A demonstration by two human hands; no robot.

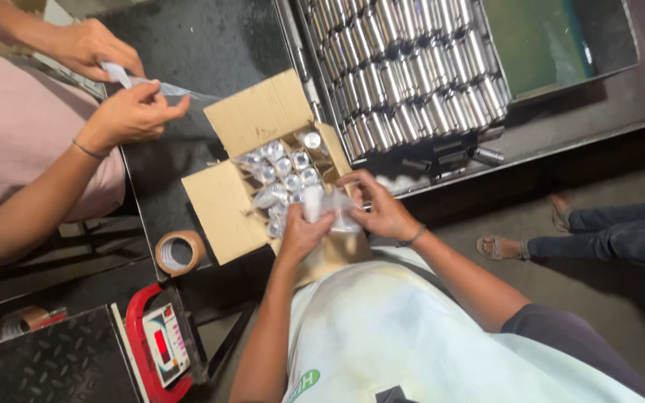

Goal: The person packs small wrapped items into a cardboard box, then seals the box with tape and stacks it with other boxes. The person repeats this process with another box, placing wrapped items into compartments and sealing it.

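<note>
The person's left hand (304, 233) and right hand (378, 209) meet over the near edge of an open brown cardboard box (222, 205), and both close their fingers on a small clear plastic bag (330, 207) holding what looks like a pale cylindrical part; the left fingers curl around the bag's lower side, the right fingers pinch its upper edge, thumb towards the left hand. Just beyond the fingertips, inside the box, lie rows of shiny silver metal cylinders in clear wrappers (285, 175), packed close together. Judged from this, the step in hand is bagging a part and laying it in among the others; the next move would call for a free slot near the fingertips and a gentle lowering so the packed rows are not disturbed. Farther past the right fingers stands a dark metal tray of bare silver cylinders (404, 75), stacked in tight rows. To the left of the left hand, a roll of brown packing tape (179, 252) lies on the dark table, and nearer the body sits a red-framed weighing scale (160, 343). A co-worker's two hands (117, 82) handle another clear bag beyond the box. What the bag holds is blurred, the box's near flap is hidden by the hands, and a second person's sandalled feet (520, 242) are cut off at right.
</note>
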